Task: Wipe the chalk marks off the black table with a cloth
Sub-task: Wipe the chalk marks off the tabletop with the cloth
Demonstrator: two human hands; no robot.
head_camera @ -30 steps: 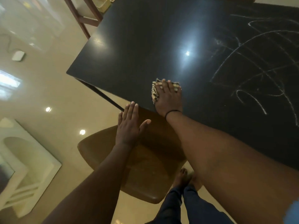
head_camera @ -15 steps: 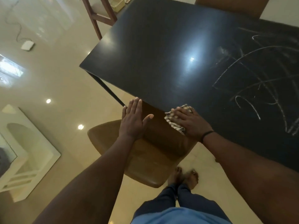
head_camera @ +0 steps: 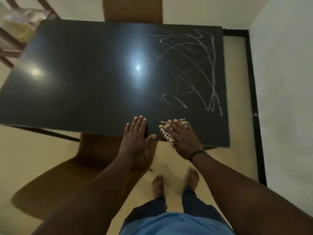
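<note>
The right hand (head_camera: pixel 182 138) presses the cloth (head_camera: pixel 166 133) flat at the near edge of the black table (head_camera: pixel 76 82), just below the chalk marks (head_camera: pixel 189 70), ready to wipe, while the left hand (head_camera: pixel 135 134) rests flat alongside, fingers straight, apparently for steadying.

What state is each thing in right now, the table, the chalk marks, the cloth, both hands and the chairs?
black table: glossy, left part free of chalk.
chalk marks: unwiped, scribbled over the right part.
cloth: bunched at the near edge, below the marks, partly overhanging.
right hand: flat, pressing the cloth.
left hand: flat on the near edge, fingers straight.
near chair: at the near side, left of the person.
far chair: at the far edge.
</note>
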